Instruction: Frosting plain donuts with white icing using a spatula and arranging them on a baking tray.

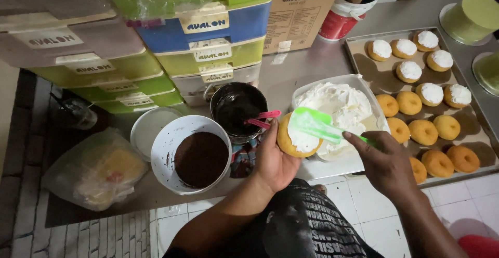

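Hands work close to the body: the left hand [275, 159] cups a round doughnut [296, 139] in its curled fingers, and the right hand [387, 164] pinches the handle of a green spatula [312, 124], whose blade lies flat on the white cream already on the doughnut's top. Just behind them sits a white tub of cream [343, 107], and to its left a white bowl of dark chocolate crumbs [200, 159] and a dark pot of melted chocolate [239, 110] with pink utensils leaning in it. To the right, a metal tray [364, 65] carries plain doughnuts nearer and cream-topped ones farther back. Stacked plastic drawers [208, 44] and a cardboard box [299, 11] stand at the rear. The doughnut rests only on fingertips above the floor edge; I judge that hard spatula pressure could tip it off, or push cream over the side.
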